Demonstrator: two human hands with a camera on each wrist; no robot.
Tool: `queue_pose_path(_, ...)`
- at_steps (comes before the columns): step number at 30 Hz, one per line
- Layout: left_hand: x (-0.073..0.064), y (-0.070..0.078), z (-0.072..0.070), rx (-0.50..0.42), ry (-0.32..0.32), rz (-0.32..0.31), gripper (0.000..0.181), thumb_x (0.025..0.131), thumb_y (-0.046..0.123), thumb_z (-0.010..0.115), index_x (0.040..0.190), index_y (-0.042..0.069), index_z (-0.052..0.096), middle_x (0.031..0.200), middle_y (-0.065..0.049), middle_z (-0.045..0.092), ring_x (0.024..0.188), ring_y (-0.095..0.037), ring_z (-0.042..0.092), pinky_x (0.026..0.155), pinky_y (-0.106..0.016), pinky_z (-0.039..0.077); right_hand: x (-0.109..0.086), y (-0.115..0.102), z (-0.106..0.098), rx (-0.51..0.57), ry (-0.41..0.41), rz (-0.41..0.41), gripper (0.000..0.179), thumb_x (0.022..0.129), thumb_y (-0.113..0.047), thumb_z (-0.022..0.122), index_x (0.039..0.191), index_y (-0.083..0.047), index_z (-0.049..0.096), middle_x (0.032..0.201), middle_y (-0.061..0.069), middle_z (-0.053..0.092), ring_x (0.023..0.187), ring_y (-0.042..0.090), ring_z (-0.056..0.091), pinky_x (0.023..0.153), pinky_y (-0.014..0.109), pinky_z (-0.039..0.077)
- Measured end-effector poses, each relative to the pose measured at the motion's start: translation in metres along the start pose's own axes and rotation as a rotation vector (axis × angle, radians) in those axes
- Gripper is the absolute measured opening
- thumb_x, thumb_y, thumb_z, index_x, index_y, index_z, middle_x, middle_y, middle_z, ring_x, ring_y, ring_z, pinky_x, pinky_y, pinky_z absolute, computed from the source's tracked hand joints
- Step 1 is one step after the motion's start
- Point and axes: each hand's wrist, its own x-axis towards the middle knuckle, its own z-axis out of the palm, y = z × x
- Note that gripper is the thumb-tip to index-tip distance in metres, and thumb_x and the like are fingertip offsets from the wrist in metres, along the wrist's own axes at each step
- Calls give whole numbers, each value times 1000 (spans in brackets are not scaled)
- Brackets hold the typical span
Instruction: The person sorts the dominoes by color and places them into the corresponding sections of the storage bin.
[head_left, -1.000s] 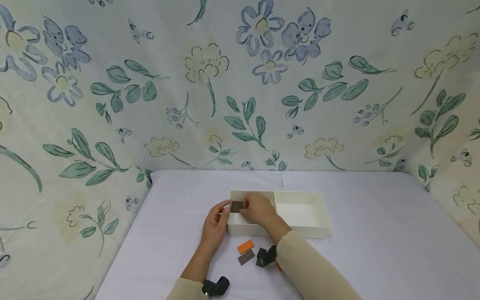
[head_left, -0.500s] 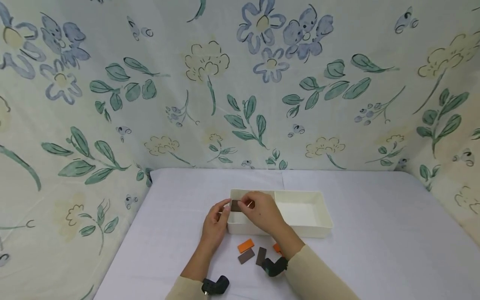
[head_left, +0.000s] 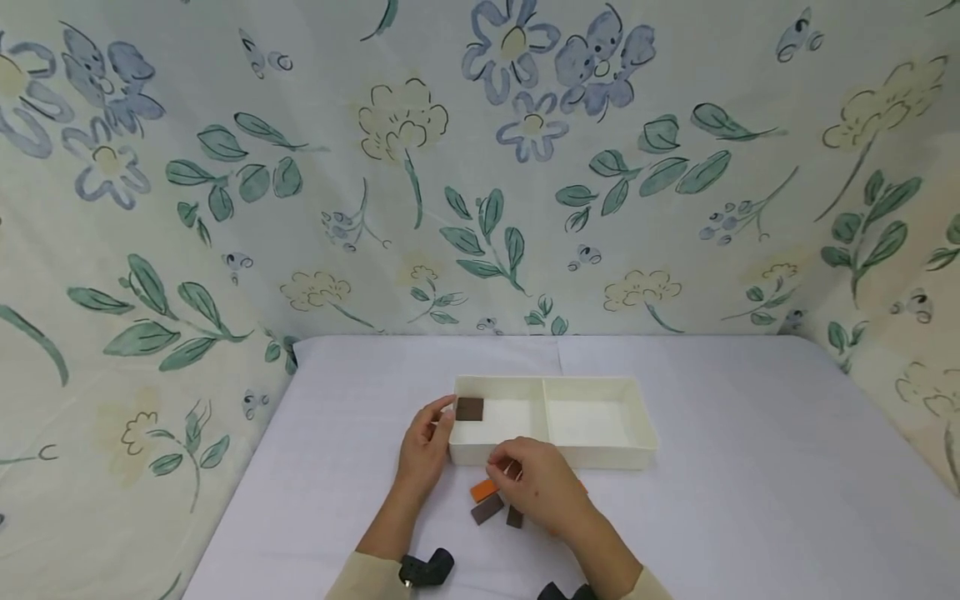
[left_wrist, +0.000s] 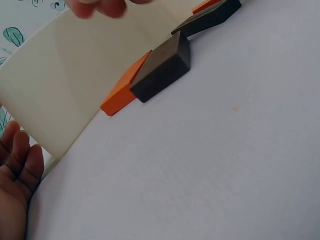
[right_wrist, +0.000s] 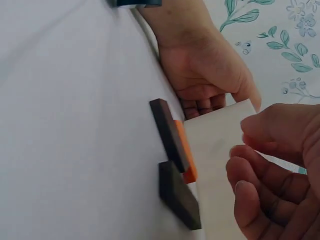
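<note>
A white two-compartment box (head_left: 600, 457) stands on the table. Dark brown wooden blocks (head_left: 469, 409) lie together in the left corner of its left compartment. My left hand (head_left: 422, 450) touches the box's left end with thumb and index finger, its other fingers loosely bent. My right hand (head_left: 543, 483) hovers in front of the box, fingers bent and thumb apart from them, with nothing between them in the right wrist view. Beneath and beside it lie an orange block (head_left: 484, 490), a dark brown block (head_left: 487, 509) and another dark brown block (head_left: 514, 517), partly hidden.
Behind my right hand, a bit of another orange block (head_left: 582, 486) shows. A white cloth covers the table (head_left: 750, 500). Floral fabric (head_left: 480, 167) hangs behind and at the sides. Each wrist wears a black camera, the left one (head_left: 427, 568) in fuller view.
My right hand has let go of the dark brown block in the left compartment and moved out of the box, toward me, over the loose blocks. My left hand stays at the box's end.
</note>
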Motion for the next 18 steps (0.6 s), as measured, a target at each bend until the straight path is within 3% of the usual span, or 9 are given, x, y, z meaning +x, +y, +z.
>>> queue_pose_path(6, -1, 0, -1, -22, 2, -10, 31, 103, 33, 61, 132, 26, 67, 109, -5, 60, 79, -10, 53, 67, -21, 46, -11, 21, 12, 48, -182, 2, 8, 85, -15, 80, 92, -16, 77, 87, -7, 68, 72, 0, 54, 63, 20, 47)
queue_pose_path(18, -1, 0, 1, -17, 12, -1, 31, 103, 30, 62, 132, 23, 68, 108, -7, 60, 76, -8, 51, 68, -20, 44, -14, 25, 17, -43, -177, -58, 14, 80, -13, 83, 90, -20, 76, 89, -10, 64, 81, 3, 54, 72, 22, 47)
